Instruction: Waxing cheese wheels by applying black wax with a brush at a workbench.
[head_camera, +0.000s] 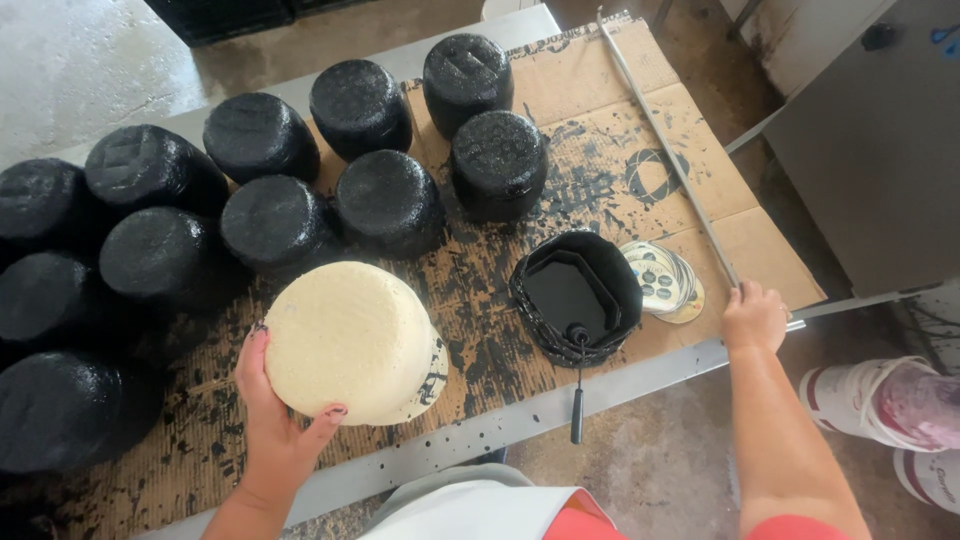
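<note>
Cardboard-covered counter (600, 85) | left hand (275, 415) grips pale cheese wheel (350, 340) left of paint tub (577, 295) | right hand (755, 315) closed on metal rod (665, 145) right of tub

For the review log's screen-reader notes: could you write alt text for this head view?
A person's left hand tilts a pale uncoated cheese wheel on paint-spattered cardboard, while the right hand grips a long metal rod. Black-coated wheels crowd the left; a tub of black coating with a brush sits between the hands.

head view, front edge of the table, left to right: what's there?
left hand → pale uncoated cheese wheel → black paint tub with brush → stack of round labels → right hand on long metal rod
</note>
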